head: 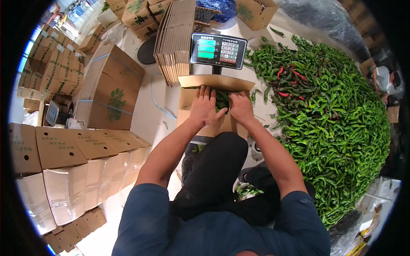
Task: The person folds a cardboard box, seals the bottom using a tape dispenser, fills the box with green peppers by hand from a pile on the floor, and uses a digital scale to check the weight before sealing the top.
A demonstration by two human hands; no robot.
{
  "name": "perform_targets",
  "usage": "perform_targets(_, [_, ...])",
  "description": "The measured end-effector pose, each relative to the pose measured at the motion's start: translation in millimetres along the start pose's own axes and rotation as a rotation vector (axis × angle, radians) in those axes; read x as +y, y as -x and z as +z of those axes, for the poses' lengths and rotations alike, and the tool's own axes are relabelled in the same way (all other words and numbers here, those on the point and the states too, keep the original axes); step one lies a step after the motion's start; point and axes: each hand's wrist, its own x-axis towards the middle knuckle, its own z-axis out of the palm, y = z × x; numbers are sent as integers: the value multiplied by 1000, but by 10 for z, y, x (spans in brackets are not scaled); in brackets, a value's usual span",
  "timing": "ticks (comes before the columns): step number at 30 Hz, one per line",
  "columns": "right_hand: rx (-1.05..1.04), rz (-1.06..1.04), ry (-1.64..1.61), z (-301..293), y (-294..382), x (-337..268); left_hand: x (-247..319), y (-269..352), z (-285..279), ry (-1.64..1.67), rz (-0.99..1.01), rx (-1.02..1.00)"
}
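Observation:
An upright cardboard box (216,82) stands before me, its far flap raised, with green peppers (221,100) showing in its opening. My left hand (205,107) lies flat over the left part of the opening, fingers pointing away and thumb out to the right. At the right part, my right hand (241,105) has its fingers bent at the box's inner edge; whether they grip a flap or peppers cannot be told. Just beyond the box rises the display of an electronic scale (218,51), its readouts lit green.
A large heap of green peppers (336,128) with a few red ones covers the floor at right. Flattened cartons (174,41) stand behind the scale's left side, and a strapped carton bundle (112,86) stands farther left. Taped boxes (67,179) line the lower left. A person (386,80) is at far right.

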Motion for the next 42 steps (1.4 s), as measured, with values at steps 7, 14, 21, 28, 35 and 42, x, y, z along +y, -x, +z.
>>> perform_targets(7, [149,-104,129,-82,42,-107,12,-15,-105,-21,-19,-67])
perform_targets(14, [72,-186,401,-257,-154,-208,1,-39,-190,37,-51,-139])
perform_targets(21, [34,-178,380,-410,-231,-383,14,20,-236,56,-68,-189])
perform_targets(28, [-193,-159,240,-388,-46,-298,2,236,-108,150,52,248])
perform_targets(35, [-75,-209,33,-191,183,-23,-3,369,-91,159,10,453])
perform_targets(42, [-152,-222,127,-176,211,-55,-204,384,-262,58,114,308])
